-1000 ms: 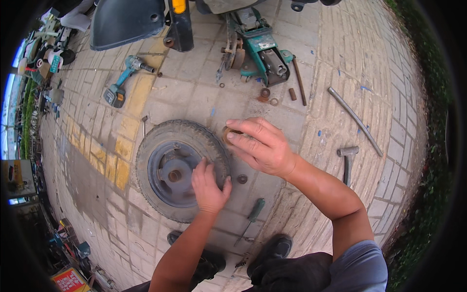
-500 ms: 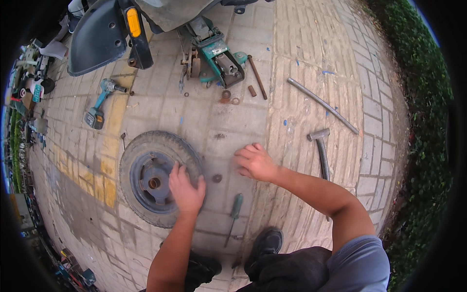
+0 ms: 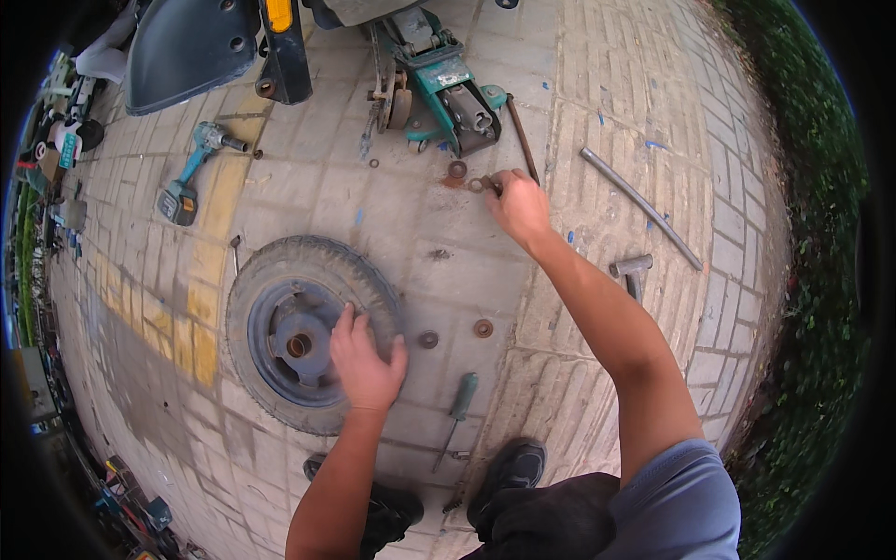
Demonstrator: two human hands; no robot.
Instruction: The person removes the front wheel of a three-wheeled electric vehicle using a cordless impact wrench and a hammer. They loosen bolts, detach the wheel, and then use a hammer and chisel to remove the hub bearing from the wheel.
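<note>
A wheel with a worn tyre and dark rim lies flat on the pavement, a rusty hub bore at its middle. Over the tyre's right side, fingers and thumb apart, is my left hand, open. Farther off, my right hand reaches down to the ground with curled fingers, closed; whatever they pinch is too hidden to name. Beside its fingertips lies a small ring, with a darker ring just beyond. Two more rings, one dark and one rusty, lie right of the wheel.
A green floor jack stands under a vehicle's dark fender. A rusty rod leans near the jack. A cordless impact wrench lies left, a screwdriver near my shoes, a steel bar and hammer right.
My right hand has moved away from me, toward the jack, and the rusty ring now shows where it was. My left hand stays over the tyre. The whole view has shifted slightly.
</note>
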